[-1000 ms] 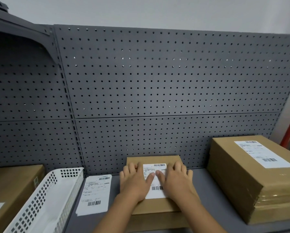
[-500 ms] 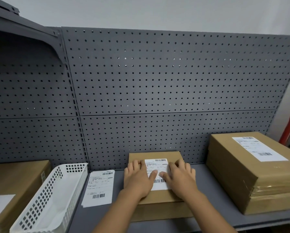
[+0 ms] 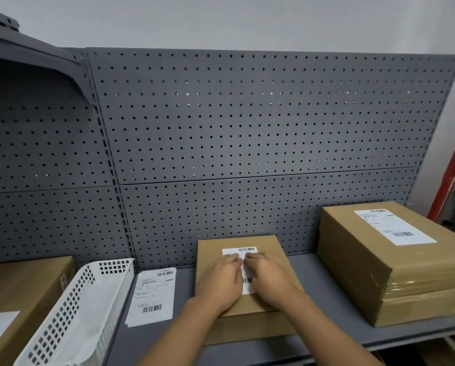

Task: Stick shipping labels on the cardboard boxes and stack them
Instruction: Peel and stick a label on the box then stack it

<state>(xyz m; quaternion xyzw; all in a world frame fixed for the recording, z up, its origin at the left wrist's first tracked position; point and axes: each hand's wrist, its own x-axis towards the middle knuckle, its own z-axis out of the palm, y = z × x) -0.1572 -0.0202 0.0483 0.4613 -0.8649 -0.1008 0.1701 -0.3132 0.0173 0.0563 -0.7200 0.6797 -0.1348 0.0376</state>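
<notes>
matt brown cardboard box (image 3: 263,243), white paper label (image 3: 247,286), grey perforated metal backboard (image 3: 247,122).

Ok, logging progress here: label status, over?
Left hand, right hand flat on label, pressing it onto box. Labelled stack at right. Nothing in the way.

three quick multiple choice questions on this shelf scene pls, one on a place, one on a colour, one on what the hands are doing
1. The loose shipping label lies: A on the right stack; B on the shelf between the white basket and the middle box; C on the pegboard.
2. The basket is: A white; B blue; C black.
3. The left hand and right hand: A press flat on the stuck label; B lift the box; C hang idle.
Key: 1 B, it lies flat on the grey shelf; 2 A, its perforated walls are white; 3 A, both palms are down on it.
</notes>
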